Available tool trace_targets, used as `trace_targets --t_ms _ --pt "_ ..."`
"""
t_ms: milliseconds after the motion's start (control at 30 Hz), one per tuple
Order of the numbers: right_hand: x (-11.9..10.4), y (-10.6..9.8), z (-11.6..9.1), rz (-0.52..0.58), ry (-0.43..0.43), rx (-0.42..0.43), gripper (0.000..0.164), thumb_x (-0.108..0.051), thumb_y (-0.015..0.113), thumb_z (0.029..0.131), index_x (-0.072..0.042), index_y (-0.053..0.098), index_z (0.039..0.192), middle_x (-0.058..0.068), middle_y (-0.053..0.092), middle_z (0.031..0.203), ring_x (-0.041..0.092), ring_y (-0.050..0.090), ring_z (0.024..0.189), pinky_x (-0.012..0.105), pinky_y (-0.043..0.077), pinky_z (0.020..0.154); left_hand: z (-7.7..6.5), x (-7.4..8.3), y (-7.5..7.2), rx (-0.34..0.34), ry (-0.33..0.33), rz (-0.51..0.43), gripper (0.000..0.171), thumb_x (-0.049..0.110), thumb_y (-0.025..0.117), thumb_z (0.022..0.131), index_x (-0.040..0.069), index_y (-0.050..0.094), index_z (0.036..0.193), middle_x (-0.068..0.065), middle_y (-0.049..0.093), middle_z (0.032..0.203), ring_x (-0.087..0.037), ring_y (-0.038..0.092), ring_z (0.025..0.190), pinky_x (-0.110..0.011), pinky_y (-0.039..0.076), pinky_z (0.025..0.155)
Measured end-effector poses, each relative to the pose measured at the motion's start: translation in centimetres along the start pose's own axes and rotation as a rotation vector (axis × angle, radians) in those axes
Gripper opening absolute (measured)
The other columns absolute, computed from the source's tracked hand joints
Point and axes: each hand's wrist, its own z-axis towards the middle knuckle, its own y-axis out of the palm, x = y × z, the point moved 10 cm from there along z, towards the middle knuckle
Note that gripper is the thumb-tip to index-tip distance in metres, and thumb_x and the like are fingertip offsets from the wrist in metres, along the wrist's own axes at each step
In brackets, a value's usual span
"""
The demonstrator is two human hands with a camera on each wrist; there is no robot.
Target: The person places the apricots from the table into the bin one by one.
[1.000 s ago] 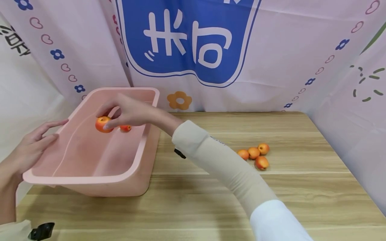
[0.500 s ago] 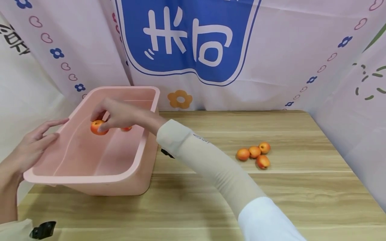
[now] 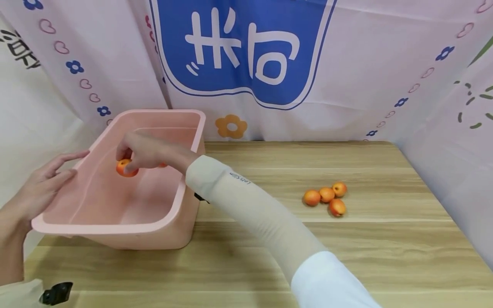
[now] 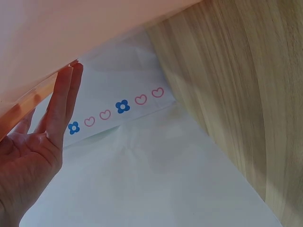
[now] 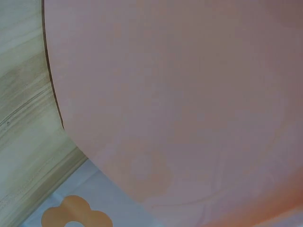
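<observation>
Over the inside of a pink plastic tub (image 3: 154,229), my right hand (image 3: 144,150) pinches a small orange-red fruit (image 3: 126,168) between thumb and fingers. Part of another orange-red fruit shows behind that hand, inside the tub. My left hand (image 3: 42,186) holds the tub's left rim; in the left wrist view its fingers (image 4: 59,101) reach up along the outside wall. The right wrist view has the tub's pink wall (image 5: 170,104) filling most of it, and the hand and fruit are hidden there.
On the wooden table (image 3: 369,248), several loose orange-red fruits (image 3: 327,194) lie in a cluster to the right of the tub. A printed cloth (image 3: 366,77) hangs behind the table, and white cloth lines the sides.
My right hand has moved slightly left and lower into the tub, with the fruit still pinched. The left hand keeps its place on the rim.
</observation>
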Motion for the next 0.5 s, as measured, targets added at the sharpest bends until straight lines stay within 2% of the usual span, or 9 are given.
trace_targets --t_ms 100,300,500 --pt "0.20 0.33 0.32 -0.022 0.013 -0.002 0.022 -0.013 0.079 0.093 -0.013 0.078 0.114 -0.001 0.069 0.106 0.009 0.061 0.092 0.008 0.052 0.076 0.02 -0.14 0.06 -0.001 -0.011 -0.001 0.046 0.017 0.038 0.114 0.054 0.053 0.136 0.012 0.074 0.086 -0.018 0.070 0.054 -0.030 0.056 0.045" --pt "0.39 0.41 0.74 -0.067 0.049 0.004 0.020 -0.013 0.080 0.092 -0.015 0.080 0.112 -0.002 0.069 0.104 0.009 0.062 0.090 0.008 0.052 0.074 -0.03 -0.09 -0.02 0.016 -0.025 0.037 0.045 0.018 0.038 0.114 0.056 0.053 0.134 0.021 0.070 0.091 -0.017 0.069 0.055 -0.030 0.056 0.046" --pt "0.63 0.29 0.74 -0.065 0.121 0.015 0.018 -0.014 0.080 0.092 -0.018 0.080 0.110 -0.004 0.069 0.102 0.009 0.063 0.086 0.010 0.053 0.070 -0.12 0.34 0.18 0.013 0.004 -0.007 0.048 0.014 0.039 0.113 0.053 0.057 0.133 0.012 0.073 0.085 -0.016 0.068 0.052 -0.027 0.054 0.044"
